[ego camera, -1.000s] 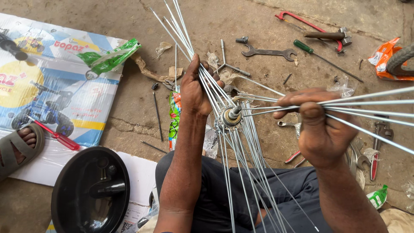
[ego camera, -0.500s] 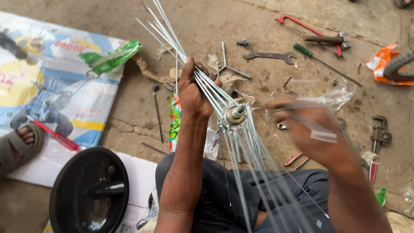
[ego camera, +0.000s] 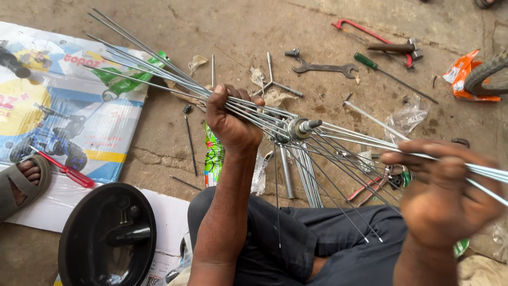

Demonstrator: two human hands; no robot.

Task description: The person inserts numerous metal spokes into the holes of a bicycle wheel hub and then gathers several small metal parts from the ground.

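I am sitting on a dirt floor with a metal wheel hub held up over my lap, and several thin steel spokes fan out from it. My left hand grips a bundle of these spokes that point up and to the left. Blurred and close to the camera, my right hand is closed on another bundle of spokes running off to the right. More spokes hang loose from the hub toward my knees.
On the ground lie a double-ended spanner, a green-handled screwdriver, a hammer, a Y-shaped socket wrench and an orange wrapper. A printed cardboard sheet, a red screwdriver, a black plastic tray and a sandalled foot sit left.
My left hand has tilted its spoke bundle from near upright down toward the left. My right hand swept down and right with its spokes, closer to the camera.
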